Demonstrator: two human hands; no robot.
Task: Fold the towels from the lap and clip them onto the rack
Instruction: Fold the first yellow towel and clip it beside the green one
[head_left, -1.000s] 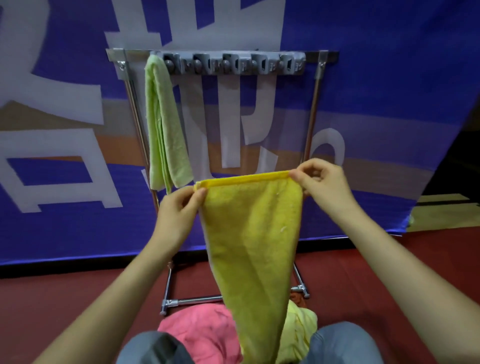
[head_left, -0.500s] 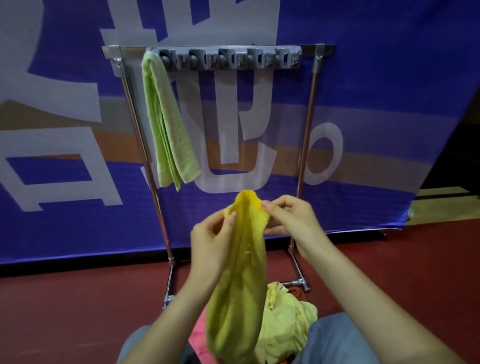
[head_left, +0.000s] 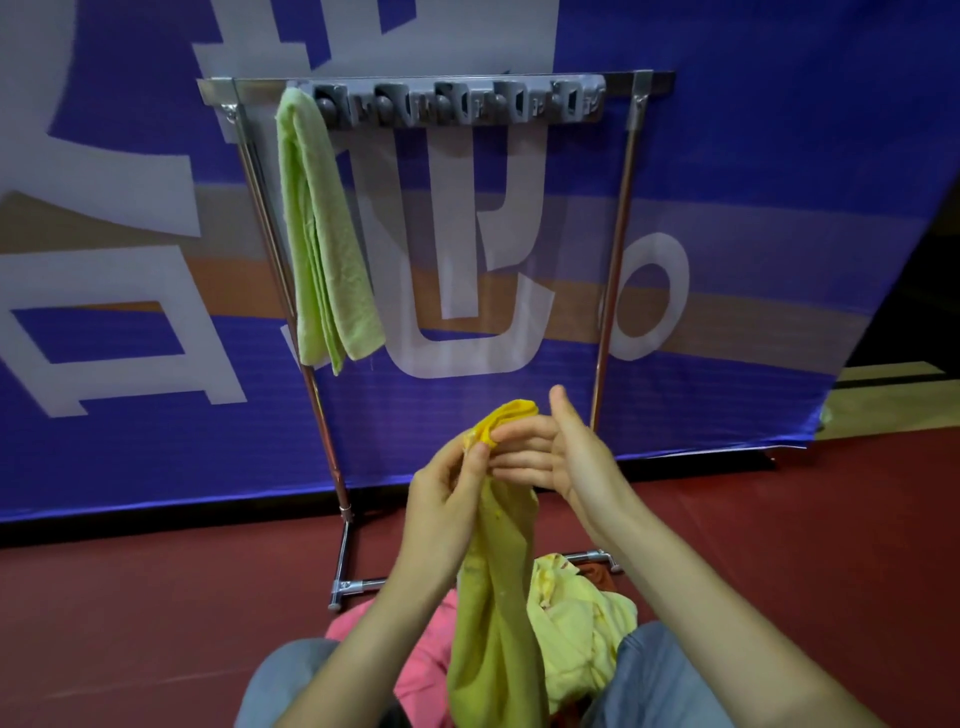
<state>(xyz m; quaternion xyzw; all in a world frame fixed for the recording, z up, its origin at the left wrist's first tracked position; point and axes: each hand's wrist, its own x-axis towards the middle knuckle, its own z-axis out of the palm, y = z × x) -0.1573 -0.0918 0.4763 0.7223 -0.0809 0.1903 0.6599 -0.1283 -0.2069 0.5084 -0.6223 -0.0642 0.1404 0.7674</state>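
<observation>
- Two towels wait on the lap (head_left: 662, 675) at 6 o'clock of the view: a pink towel (head_left: 415, 654) and a pale yellow towel (head_left: 576, 623). Something orange beyond them is too covered to name.
- One yellow towel (head_left: 493, 597) hangs over the lap as a long narrow strip. Its lower end is cut off by the bottom edge.
- At its top, the left hand (head_left: 447, 499) pinches the bunched fold between thumb and fingers (head_left: 480, 457).
- From 3 o'clock the right hand (head_left: 566, 457) lays straight fingers against the same fold, with the thumb raised free. It grips nothing.
- I judge the folding step nearly finished. How many layers the strip has, I cannot tell.
- Next, the fold must go up toward 12 o'clock, into a free clip of the grey clip strip (head_left: 457, 104) on the rack (head_left: 615, 260). It needs a firm pinch so the layers stay together.
- Already one green towel (head_left: 322, 234) hangs from the strip's 9 o'clock end.
- Which clips stand open is hard to see, because they are small and dark.
</observation>
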